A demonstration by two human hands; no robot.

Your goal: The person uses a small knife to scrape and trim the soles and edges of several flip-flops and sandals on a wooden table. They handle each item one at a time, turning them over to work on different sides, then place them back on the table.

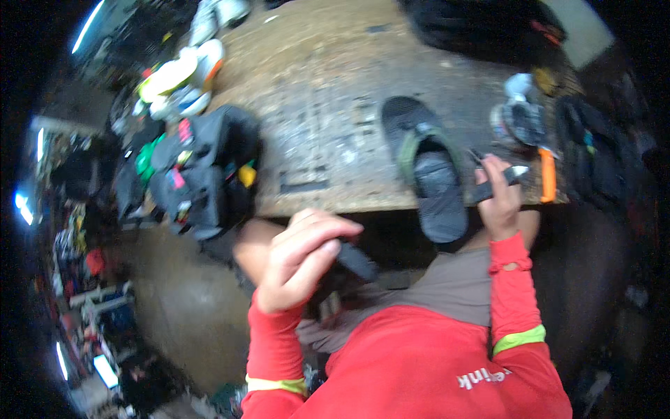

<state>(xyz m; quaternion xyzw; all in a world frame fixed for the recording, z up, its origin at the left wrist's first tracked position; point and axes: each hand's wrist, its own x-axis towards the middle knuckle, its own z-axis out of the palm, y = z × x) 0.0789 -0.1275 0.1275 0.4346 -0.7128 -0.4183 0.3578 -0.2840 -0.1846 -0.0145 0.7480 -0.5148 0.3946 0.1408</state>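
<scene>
A dark sandal (441, 202) with a green strap lies on the workbench (314, 126), its near end jutting past the front edge. Just right of it, my right hand (500, 202) is closed around a dark tool (483, 191). A pale tip (516, 172) sticks out beside these fingers; whether it belongs to the same tool is unclear. My left hand (300, 262) is over my lap, left of the sandal. Its fingers and thumb close on a dark flat piece (357, 262), partly hidden and blurred.
Dark footwear pieces with coloured tags (202, 167) are piled at the bench's left. Pale shoes (174, 80) lie behind them. On the right are a bottle-like container (520, 119), an orange-handled tool (548, 174) and a black bag-like item (593, 150). A large black item (481, 24) sits at the back.
</scene>
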